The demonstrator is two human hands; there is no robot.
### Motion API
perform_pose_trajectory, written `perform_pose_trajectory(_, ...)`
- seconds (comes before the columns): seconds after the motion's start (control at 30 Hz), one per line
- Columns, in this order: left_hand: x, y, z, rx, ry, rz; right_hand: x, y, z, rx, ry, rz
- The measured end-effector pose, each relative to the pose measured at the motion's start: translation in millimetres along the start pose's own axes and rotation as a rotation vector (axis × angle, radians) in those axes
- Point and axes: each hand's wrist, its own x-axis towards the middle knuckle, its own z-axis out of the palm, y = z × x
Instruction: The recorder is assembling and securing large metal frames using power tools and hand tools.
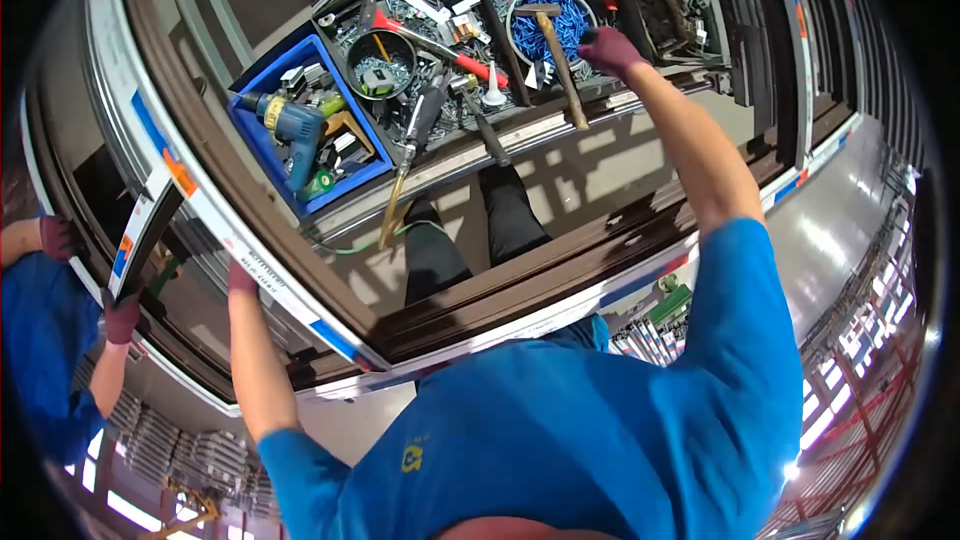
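Observation:
My right hand (pixel 612 52), in a dark red glove, is at the right rim of a round tub (pixel 513 32) of blue screws (pixel 568 28). Its fingers are bent together at the tub's edge; whatever they hold is too small to make out. A wooden-handled hammer (pixel 560 68) lies across the tub, its handle hanging over the near rail. My left hand (pixel 241 278), gloved alike, rests against the white-edged side of a brown metal frame (pixel 290 295). The frame hides its fingers.
Left of the tub lie a red-handled hammer (pixel 440 48), a metal bowl (pixel 382 65) and a screwdriver-like tool (pixel 425 115). A blue crate (pixel 312 202) holds a cordless drill (pixel 293 130). At far left, a co-worker's gloved hand (pixel 122 320) touches a white-faced profile (pixel 140 225).

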Motion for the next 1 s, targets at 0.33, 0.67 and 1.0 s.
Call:
perform_pose_trajectory(0.33,-280,-23,106,0.377,0.676,0.519,75,-13,67,0.149,0.082,0.229)
perform_pose_trajectory(0.67,-285,-18,250,0.583,0.654,0.758,82,-1,72,0.298,0.220,0.064)
perform_pose_trajectory(1.0,-275,-37,307,0.652,0.401,0.628,80,12,80,0.277,0.232,-0.044)
